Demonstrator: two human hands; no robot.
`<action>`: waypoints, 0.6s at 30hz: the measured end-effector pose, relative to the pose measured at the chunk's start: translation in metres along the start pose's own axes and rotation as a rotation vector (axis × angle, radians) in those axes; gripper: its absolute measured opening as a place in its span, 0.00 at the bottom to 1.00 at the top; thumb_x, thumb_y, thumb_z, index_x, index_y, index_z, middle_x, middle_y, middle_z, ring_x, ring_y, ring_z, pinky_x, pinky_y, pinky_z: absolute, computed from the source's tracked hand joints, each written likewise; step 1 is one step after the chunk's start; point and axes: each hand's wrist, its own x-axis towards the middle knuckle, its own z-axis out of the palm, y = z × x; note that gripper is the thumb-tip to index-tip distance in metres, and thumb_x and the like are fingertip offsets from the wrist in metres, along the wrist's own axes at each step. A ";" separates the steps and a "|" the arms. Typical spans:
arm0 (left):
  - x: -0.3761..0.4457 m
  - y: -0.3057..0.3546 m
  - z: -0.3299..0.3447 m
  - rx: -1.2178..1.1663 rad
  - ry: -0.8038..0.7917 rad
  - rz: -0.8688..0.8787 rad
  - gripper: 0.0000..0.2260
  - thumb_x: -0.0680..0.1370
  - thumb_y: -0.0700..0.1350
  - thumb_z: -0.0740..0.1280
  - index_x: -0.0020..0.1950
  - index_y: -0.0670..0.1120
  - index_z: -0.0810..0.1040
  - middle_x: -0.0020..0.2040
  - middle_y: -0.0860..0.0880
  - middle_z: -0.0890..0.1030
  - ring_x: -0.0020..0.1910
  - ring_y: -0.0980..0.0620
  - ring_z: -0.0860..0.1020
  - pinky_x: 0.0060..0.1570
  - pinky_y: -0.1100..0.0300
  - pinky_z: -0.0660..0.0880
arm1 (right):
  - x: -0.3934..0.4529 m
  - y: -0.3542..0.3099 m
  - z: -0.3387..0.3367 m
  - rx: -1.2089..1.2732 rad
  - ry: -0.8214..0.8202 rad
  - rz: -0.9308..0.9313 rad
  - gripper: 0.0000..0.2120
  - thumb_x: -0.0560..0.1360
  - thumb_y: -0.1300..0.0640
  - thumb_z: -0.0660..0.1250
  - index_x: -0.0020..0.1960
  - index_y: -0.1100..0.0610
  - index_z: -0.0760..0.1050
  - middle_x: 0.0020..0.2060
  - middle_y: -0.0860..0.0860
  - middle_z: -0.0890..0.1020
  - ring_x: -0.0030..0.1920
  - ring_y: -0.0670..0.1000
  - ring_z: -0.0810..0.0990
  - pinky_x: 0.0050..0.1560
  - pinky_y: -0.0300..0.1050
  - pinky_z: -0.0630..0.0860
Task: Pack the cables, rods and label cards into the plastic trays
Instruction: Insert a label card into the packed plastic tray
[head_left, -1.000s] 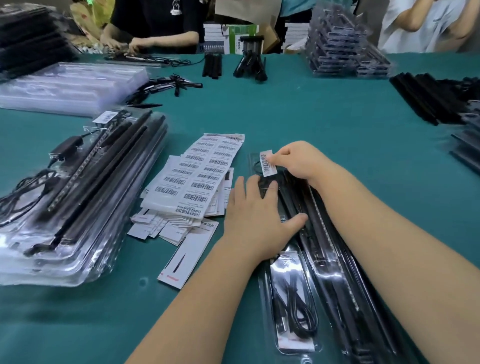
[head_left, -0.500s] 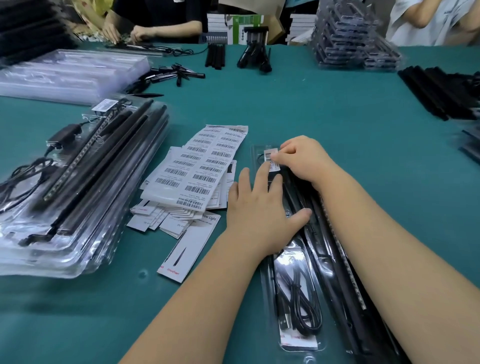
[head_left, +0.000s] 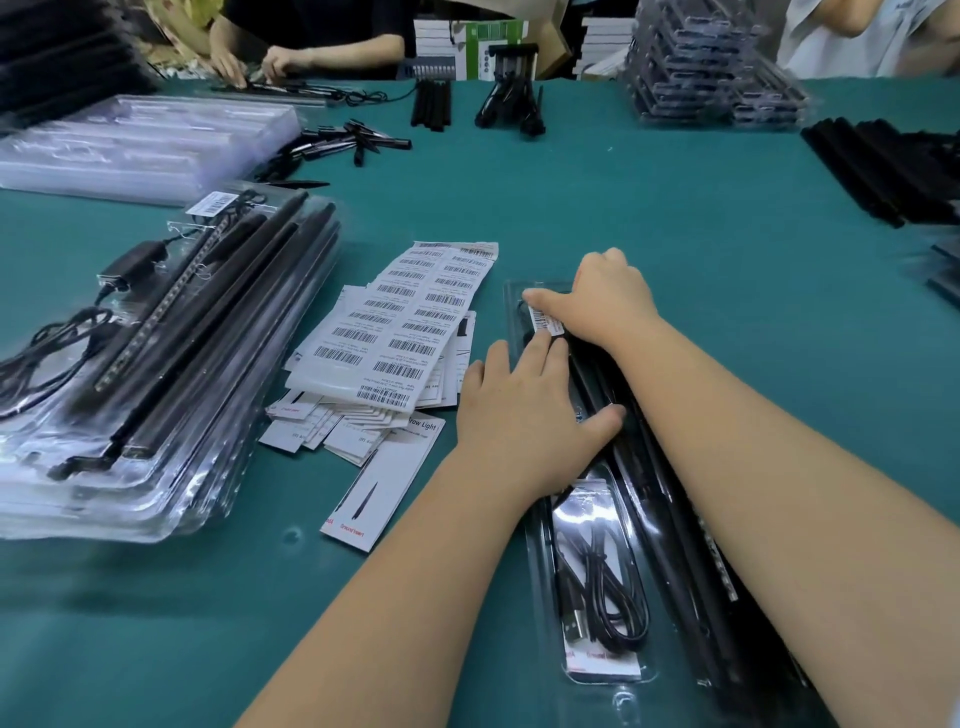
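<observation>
- Tray (head_left: 636, 691) of clear plastic lies lengthwise on the green desk (head_left: 649, 208), straight ahead under both forearms.
- Right hand (head_left: 608, 299) at the tray's far end; thumb and fingers press a small barcode sticker (head_left: 543, 321) down onto the clear cover, fingers curled over its edge.
- Left hand (head_left: 524, 415) lies flat on the tray just nearer than the sticker, fingers straight, fingertips touching the sticker's near edge, thumb spread to the right.
- Inside the tray: coiled black cable (head_left: 602, 587) over a white card at the near end; long black rods (head_left: 670, 509) run along the right side, partly hidden by the right forearm.
- Just left of the tray: sheets of barcode labels (head_left: 410, 322) fanned over a loose heap of label cards (head_left: 379, 488).
- Farther left: stack of packed trays (head_left: 156, 364) with rods and cable inside.
- Far left: pile of empty clear trays (head_left: 135, 145).
- Far edge: loose black parts, another stack of trays (head_left: 711, 67), other people's hands at work.
- Right edge: row of black rods, blurred.
</observation>
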 end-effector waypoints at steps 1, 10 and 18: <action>0.000 0.000 0.000 0.004 0.003 0.000 0.36 0.76 0.68 0.51 0.78 0.50 0.50 0.79 0.53 0.50 0.75 0.43 0.49 0.72 0.47 0.48 | 0.003 -0.001 0.001 -0.018 0.001 0.002 0.28 0.72 0.33 0.63 0.48 0.60 0.72 0.58 0.56 0.71 0.59 0.59 0.72 0.52 0.51 0.71; -0.002 0.002 0.002 0.016 0.031 -0.008 0.35 0.75 0.68 0.52 0.77 0.50 0.52 0.77 0.48 0.52 0.72 0.42 0.52 0.71 0.46 0.50 | 0.005 0.010 -0.011 -0.010 -0.171 -0.109 0.24 0.70 0.32 0.64 0.44 0.53 0.68 0.51 0.51 0.69 0.47 0.53 0.71 0.43 0.46 0.67; -0.007 0.010 0.001 -0.004 0.132 -0.009 0.34 0.74 0.66 0.57 0.69 0.43 0.61 0.68 0.45 0.62 0.65 0.43 0.61 0.67 0.49 0.58 | -0.008 0.030 -0.022 0.108 -0.372 -0.337 0.25 0.62 0.33 0.66 0.56 0.40 0.69 0.55 0.48 0.66 0.64 0.53 0.65 0.65 0.49 0.64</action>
